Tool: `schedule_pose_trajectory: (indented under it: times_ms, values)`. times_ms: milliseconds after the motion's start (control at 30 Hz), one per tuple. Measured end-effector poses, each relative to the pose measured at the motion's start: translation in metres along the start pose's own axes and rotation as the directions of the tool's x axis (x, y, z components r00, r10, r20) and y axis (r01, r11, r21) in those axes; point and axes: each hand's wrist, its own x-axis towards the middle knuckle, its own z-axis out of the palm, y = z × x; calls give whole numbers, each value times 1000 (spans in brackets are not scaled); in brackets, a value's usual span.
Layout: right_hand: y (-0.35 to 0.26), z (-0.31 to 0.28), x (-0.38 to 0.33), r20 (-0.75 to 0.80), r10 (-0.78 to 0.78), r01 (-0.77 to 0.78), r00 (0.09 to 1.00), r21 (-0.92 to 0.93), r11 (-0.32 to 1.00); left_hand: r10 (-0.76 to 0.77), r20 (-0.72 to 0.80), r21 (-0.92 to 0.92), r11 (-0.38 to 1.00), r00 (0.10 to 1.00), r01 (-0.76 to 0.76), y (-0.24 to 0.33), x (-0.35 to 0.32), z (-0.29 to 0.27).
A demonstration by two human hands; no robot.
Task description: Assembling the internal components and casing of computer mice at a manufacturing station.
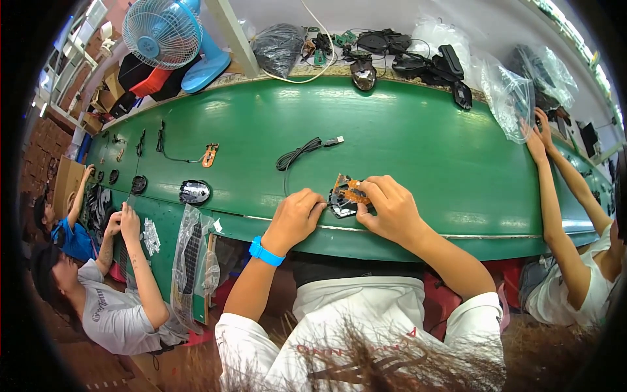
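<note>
Just past the near edge of the green work surface lies a black mouse base [341, 208], with an orange-brown circuit board [353, 192] tilted over it. My right hand [390, 208] pinches the board's right side between thumb and fingers. To the left of the base, my left hand [297, 219] is closed, its fingertips on the thin black cable, close to the base. The cable [302, 154] runs from behind that hand to a tied bundle with a USB plug [336, 140] farther back. My fingers partly cover where cable, board and base meet.
A glossy black mouse shell [194, 191] and another orange board [209, 155] with cable lie to the left. Along the back ledge are a blue fan [160, 39], black mice [363, 73] and plastic bags [506, 98]. Co-workers' hands are at work on both sides.
</note>
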Motion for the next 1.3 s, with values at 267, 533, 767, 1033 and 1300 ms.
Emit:
schedule_pose_trajectory:
  times_ms: [267, 533, 767, 1033, 1300]
  values:
    - [-1, -5, -15, 71, 53, -54, 996, 12, 998, 3, -5, 75, 997, 1000, -3, 5, 5, 4]
    - [5, -4, -19, 56, 85, -87, 995, 31, 996, -27, -9, 94, 995, 1000, 27, 8, 4, 8]
    - [11, -8, -20, 74, 106, -108, 992, 30, 994, -15, 10, 228, 974, 1000, 12, 18, 1, 11]
    - [15, -7, -21, 50, 119, -120, 992, 21, 993, -5, -25, 244, 970, 1000, 11, 23, -3, 14]
    - [14, -9, -20, 36, 111, -111, 993, 23, 994, -79, -50, 199, 976, 996, 87, 21, -3, 20]
